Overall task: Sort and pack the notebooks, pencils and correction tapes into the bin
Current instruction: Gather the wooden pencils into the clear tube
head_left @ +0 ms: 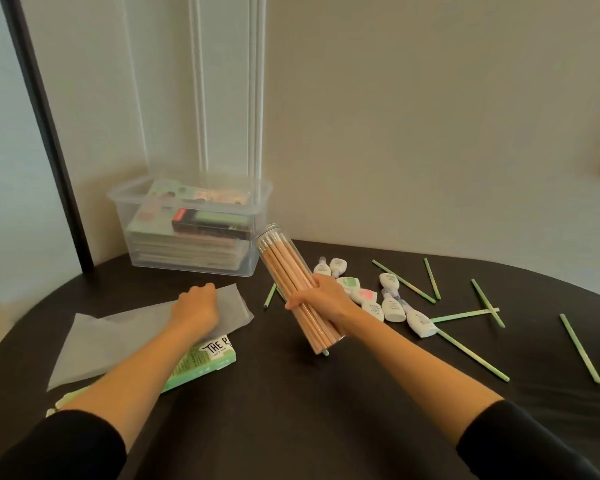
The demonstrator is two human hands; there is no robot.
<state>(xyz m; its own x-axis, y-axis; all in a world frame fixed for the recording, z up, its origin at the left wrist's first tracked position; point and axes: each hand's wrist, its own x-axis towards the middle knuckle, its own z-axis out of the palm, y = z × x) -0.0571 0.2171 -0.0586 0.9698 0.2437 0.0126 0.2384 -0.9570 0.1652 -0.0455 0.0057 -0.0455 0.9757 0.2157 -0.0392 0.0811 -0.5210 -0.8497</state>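
Dark worktop (pixel 291 417) fills the lower frame. The clear bin (pixel 194 266) stands at upper left of it, against the wall. Inside I see stacked notebooks (pixel 187 251) with a dark box (pixel 212 227) lying on top, so the free room looks to be along the bin's right side and above the stack.

Grey sheet (pixel 118 341) lies at left centre, partly over a green notebook (pixel 210 358) that is not yet packed. The left hand (pixel 198 306) rests on the sheet, fingers curled under. I cannot tell whether it pinches the sheet or only presses on it.

The right hand (pixel 323 294), at centre, is wrapped firmly round a clear tube of pencils (pixel 283 266). The tube is tilted, cap end toward the bin, lower end low over the worktop.

My judgement: the step is carrying this tube into the bin. Keep the grip mid-tube, level it, and lay it flat beside the dark box rather than dropping it on end, since it may roll.

Correction tapes (pixel 394 308) cluster just right of that hand; clear them on the lift. Loose green pencils (pixel 471 358) are scattered at far right, still unsorted.
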